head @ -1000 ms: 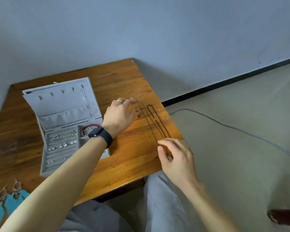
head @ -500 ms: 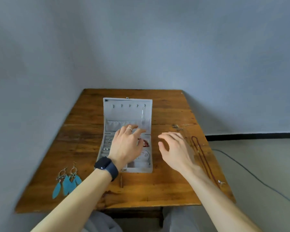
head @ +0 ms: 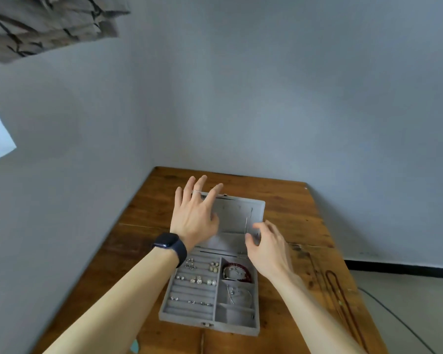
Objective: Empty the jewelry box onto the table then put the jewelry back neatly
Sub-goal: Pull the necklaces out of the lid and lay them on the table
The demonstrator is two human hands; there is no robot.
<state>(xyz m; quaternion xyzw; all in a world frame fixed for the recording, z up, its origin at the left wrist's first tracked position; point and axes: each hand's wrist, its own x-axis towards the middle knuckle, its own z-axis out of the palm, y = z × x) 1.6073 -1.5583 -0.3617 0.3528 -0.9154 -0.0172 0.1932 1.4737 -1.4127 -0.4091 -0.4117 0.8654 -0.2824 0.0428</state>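
Observation:
The grey jewelry box [head: 189,318] lies open on the wooden table [head: 292,208], its lid [head: 238,213] tilted back. Rings and earrings [head: 197,279] sit in the left ring rolls. A red bead bracelet [head: 237,270] and a silver chain [head: 238,293] lie in the right compartments. My left hand [head: 195,215], fingers spread, is over the lid's left part. My right hand [head: 269,244] hovers at the lid's right side, thumb and fingers curved beside a thin silver necklace [head: 248,221] hanging there. A red cord necklace [head: 340,295] lies on the table to the right.
A bit of blue feather earring [head: 134,346] shows at the table's near edge. The table stands in a corner of grey walls. A dark cable [head: 394,318] runs over the floor to the right. Patterned fabric [head: 44,24] hangs at top left.
The view has tilted upward. Both hands have risen from the tray to the lid; my left hand has spread its fingers, and my right hand has come to the hanging necklace.

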